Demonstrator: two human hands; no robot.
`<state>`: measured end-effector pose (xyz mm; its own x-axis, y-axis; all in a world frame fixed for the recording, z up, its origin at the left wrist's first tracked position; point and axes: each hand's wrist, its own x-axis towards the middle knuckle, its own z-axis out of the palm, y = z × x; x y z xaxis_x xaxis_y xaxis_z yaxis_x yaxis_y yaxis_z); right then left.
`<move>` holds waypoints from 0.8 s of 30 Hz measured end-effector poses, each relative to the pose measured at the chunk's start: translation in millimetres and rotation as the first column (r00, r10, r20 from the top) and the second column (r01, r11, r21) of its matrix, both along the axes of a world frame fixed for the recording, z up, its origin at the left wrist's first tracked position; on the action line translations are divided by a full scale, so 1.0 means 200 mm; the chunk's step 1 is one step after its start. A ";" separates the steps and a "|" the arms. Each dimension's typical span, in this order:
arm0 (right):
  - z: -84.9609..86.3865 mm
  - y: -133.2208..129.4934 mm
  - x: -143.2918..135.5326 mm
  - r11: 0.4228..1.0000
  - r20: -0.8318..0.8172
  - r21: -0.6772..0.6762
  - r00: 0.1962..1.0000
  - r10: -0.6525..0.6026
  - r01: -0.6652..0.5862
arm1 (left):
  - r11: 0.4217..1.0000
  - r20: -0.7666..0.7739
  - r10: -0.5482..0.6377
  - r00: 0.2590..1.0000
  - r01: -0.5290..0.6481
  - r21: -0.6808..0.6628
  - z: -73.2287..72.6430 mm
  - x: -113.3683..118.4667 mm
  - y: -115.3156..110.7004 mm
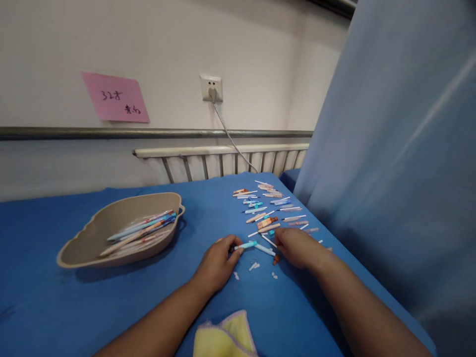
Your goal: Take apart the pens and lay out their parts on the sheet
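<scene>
My left hand [219,263] pinches a light blue pen piece [246,245] by its left end, low over the blue sheet. Beside it lies a pale pen barrel [264,249], close to a small brown cap-like piece [275,259]. My right hand [297,246] is closed at the near edge of the spread-out pen parts, its fingertips curled downward; whatever they hold is hidden. Rows of disassembled pen parts [267,223] in blue, orange and pinkish tones, with thin white refills, stretch away beyond both hands. Small white bits [254,266] lie just in front of the hands.
A beige leaf-shaped basin [80,252] at left holds several whole pens [139,232]. A yellow cloth [223,339] lies at the near edge. Behind the bed runs a railing [223,149], with a cord [230,139] hanging from a wall socket. A blue curtain [390,148] hangs at right.
</scene>
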<state>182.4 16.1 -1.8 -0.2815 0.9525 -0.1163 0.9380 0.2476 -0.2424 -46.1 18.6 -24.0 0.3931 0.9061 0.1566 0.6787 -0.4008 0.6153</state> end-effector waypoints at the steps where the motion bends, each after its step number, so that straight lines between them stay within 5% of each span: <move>1: 0.00 0.00 0.00 1.000 -0.008 -0.009 1.000 0.001 -0.001 | 1.000 0.024 0.014 1.000 -0.013 -0.016 0.00 0.00 0.00; 15: -0.01 0.00 -0.03 0.998 -0.050 0.064 0.999 -0.022 0.025 | 0.963 0.493 0.260 0.830 -0.183 -0.200 -0.01 0.00 0.05; 20: 0.05 -0.05 -0.08 0.985 -0.244 0.165 0.965 0.097 -0.058 | 0.935 0.594 0.332 0.733 -0.171 -0.311 0.00 0.00 0.05; 24: 0.05 -0.09 -0.16 0.985 -0.126 0.095 0.980 0.153 -0.142 | 0.920 0.677 0.357 0.644 -0.119 -0.372 0.00 0.00 0.06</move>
<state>151.1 -2.3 9.0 -0.4272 0.9041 0.0108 0.8505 0.4059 -0.3345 -46.0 29.7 -23.7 0.0271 0.9992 0.0282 0.0193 -0.0287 0.9994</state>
